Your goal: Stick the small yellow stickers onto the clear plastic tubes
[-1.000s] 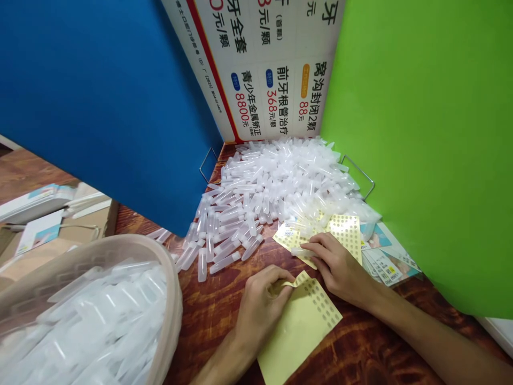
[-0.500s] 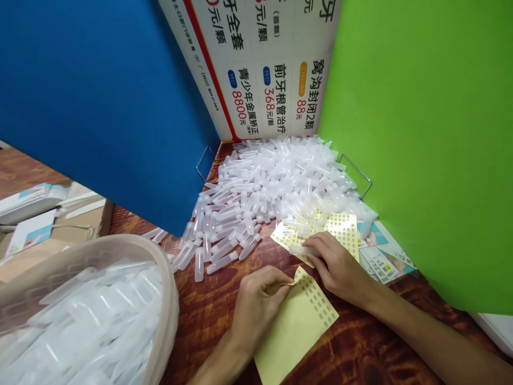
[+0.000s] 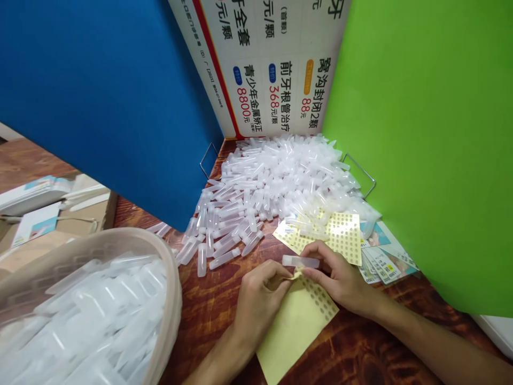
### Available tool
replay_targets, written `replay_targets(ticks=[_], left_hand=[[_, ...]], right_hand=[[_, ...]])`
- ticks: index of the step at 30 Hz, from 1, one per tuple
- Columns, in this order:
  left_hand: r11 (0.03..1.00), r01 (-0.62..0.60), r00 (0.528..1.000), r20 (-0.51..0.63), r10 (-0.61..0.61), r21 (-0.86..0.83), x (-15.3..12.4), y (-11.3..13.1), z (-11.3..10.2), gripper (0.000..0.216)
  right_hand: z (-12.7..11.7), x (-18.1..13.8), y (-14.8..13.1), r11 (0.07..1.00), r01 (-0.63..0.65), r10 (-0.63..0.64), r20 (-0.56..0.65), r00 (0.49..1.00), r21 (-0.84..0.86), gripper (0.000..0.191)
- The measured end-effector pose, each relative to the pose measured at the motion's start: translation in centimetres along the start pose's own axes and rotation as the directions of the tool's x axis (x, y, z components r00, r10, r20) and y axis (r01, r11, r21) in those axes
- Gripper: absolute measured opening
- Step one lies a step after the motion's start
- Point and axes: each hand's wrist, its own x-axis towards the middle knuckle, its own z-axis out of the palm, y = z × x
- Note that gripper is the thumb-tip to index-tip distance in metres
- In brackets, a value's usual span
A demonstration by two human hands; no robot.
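My left hand (image 3: 262,297) pinches the upper corner of a yellow sticker sheet (image 3: 290,334), which has rows of small round grey stickers along its right side. Between the fingers of my right hand (image 3: 339,275) is a small translucent plastic tube (image 3: 300,261) with a white cap, lying sideways just above the sheet's corner. My right thumb is close to that corner; whether it touches the paper I cannot tell. Beyond my hands spreads a big heap of similar tubes (image 3: 276,176). A second sticker sheet (image 3: 344,238) lies partly under the heap.
A plastic basket (image 3: 170,283) full of clear tubes or packets stands at the left. Blue (image 3: 120,107) and green (image 3: 420,133) panels and a printed board (image 3: 296,69) wall in the heap. Printed cards (image 3: 385,262) lie at right; a cardboard box (image 3: 106,208) with cards is far left.
My right hand has brought the tube down and toward me, from over the far sheet to the near sheet's corner. My left hand keeps its pinch. The view has shifted slightly.
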Motion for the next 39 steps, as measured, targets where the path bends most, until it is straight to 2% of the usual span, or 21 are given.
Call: replay_targets(ticks=[6, 10, 19, 26, 31, 34, 39], left_hand=[[0.997, -0.054, 0.998, 0.036, 0.052, 0.056, 0.08, 0.12, 0.05, 0.006], [0.994, -0.089, 0.995, 0.045, 0.086, 0.064, 0.14, 0.20, -0.01, 0.012], [0.994, -0.065, 0.997, 0.043, 0.061, 0.083, 0.17, 0.40, 0.02, 0.015], [0.997, 0.073, 0.997, -0.032, -0.073, -0.024, 0.42, 0.87, -0.24, 0.018], [0.991, 0.119, 0.991, -0.060, -0.122, -0.061, 0.63, 0.66, -0.42, 0.021], [0.989, 0.119, 0.989, -0.082, -0.126, -0.084, 0.62, 0.61, -0.37, 0.020], [0.988, 0.058, 0.979, -0.186, -0.084, -0.141, 0.44, 0.73, -0.27, 0.022]], right_hand=[[-0.30, 0.28, 0.42, 0.998, 0.014, -0.019, -0.096, 0.995, -0.059, 0.016], [-0.35, 0.30, 0.49, 0.994, 0.035, -0.044, -0.097, 0.994, -0.101, 0.016], [-0.46, 0.23, 0.50, 0.990, 0.052, -0.064, -0.087, 0.994, -0.130, 0.015], [-0.31, 0.37, 0.51, 0.997, 0.064, -0.068, -0.156, 0.985, -0.031, 0.017], [-0.32, 0.57, 0.54, 0.980, 0.196, -0.198, -0.178, 0.964, -0.031, 0.011], [-0.37, 0.67, 0.46, 0.976, 0.216, -0.214, -0.192, 0.958, -0.014, 0.013], [-0.49, 0.95, 0.73, 0.977, 0.175, -0.150, -0.193, 0.970, 0.121, 0.021]])
